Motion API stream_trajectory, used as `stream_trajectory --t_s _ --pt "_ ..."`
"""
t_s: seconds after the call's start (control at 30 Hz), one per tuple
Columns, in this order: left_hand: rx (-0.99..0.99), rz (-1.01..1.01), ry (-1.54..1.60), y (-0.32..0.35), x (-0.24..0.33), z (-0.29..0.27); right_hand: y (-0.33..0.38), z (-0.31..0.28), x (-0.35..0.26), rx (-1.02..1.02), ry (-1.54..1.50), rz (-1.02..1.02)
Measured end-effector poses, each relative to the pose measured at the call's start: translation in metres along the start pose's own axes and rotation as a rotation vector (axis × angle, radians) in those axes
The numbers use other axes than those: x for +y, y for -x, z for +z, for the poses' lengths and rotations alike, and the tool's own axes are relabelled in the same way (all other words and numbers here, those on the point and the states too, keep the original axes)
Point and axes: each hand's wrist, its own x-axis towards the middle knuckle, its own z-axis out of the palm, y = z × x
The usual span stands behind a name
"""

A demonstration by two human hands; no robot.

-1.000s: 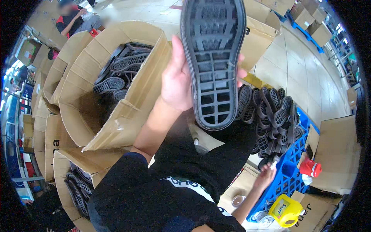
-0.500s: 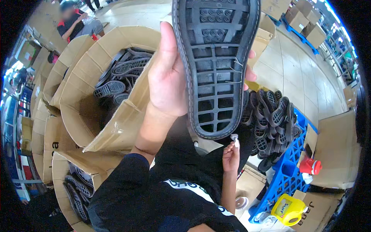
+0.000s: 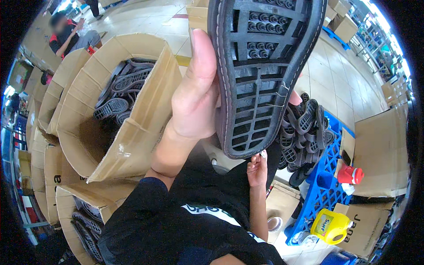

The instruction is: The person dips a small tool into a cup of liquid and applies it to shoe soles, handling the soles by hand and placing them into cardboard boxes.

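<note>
A black shoe sole with an open grid and stitching around its rim is held up in front of me, tilted. My left hand is closed around it, thumb along the left edge and fingertips showing past the right edge. Loose pale thread ends stick out at the grid's right side. Just below the sole's lower end is my right hand, its fingers pinched together close to the rim. A small pale bit shows at those fingertips, too small to name.
Cardboard boxes of dark soles stand at left. A pile of dark soles lies at right beside a blue plastic pallet. Near it are a red container and a yellow jug. Another person sits far left.
The sole has tilted, its upper end leaning right. My right hand's fingers have come closer to its lower rim; the small white-tipped thing that stood out from them now barely shows. The view has shifted slightly.
</note>
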Motion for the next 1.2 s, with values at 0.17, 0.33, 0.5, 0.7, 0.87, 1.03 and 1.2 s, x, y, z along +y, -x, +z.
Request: stream_trajectory --t_s 0.17,0.33,0.5,0.7,0.87,1.03,1.2 --pt "0.068 -0.029 -0.115 0.003 -0.001 -0.006 0.011 0.023 -0.004 0.105 0.009 -0.009" --pt "-0.55 -0.302 0.537 -0.014 -0.008 0.006 0.003 -0.009 -0.005 -0.067 -0.108 0.023" --pt "-0.439 -0.33 0.446 -0.014 -0.012 -0.005 -0.001 0.001 -0.006 -0.016 -0.209 0.045" --pt "-0.238 -0.399 0.066 -0.009 -0.017 0.001 0.003 0.001 -0.01 -0.107 -0.381 -0.001" --pt "-0.13 -0.484 0.08 0.008 -0.018 -0.003 0.01 -0.005 -0.008 -0.11 -0.356 0.006" --pt "-0.194 -0.513 0.24 0.023 -0.024 -0.025 0.019 0.006 -0.01 -0.183 -0.382 0.05" --pt "-0.277 -0.638 0.367 0.035 -0.058 -0.043 0.036 0.01 -0.04 0.003 0.319 -0.144"
